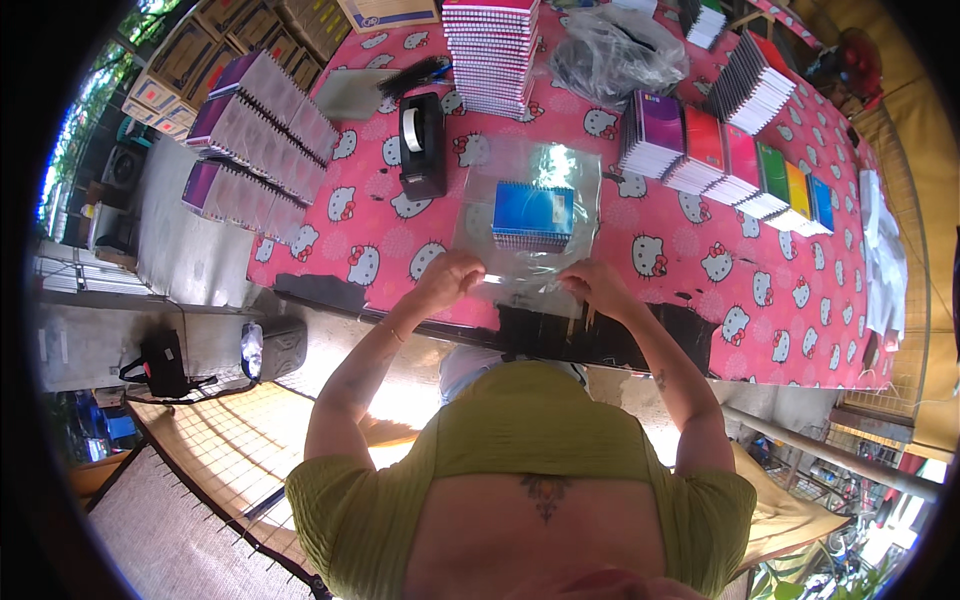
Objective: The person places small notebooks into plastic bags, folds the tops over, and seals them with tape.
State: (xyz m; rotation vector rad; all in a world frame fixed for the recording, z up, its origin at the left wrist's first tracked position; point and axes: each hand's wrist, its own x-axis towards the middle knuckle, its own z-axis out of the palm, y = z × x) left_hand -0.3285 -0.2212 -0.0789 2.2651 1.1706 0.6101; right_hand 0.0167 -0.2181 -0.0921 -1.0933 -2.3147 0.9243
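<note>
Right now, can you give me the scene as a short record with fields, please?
Surface: table with pink cartoon-cat cloth
Left hand: left hand pinches the near edge of the clear plastic bag
Right hand: right hand holds the same edge
In the bag: blue spiral notebooks, stacked
Left of bag: black tape dispenser
Behind: tall notebook stack, crumpled plastic bags
Right: row of coloured notebooks
Far left: purple notebook piles
</note>
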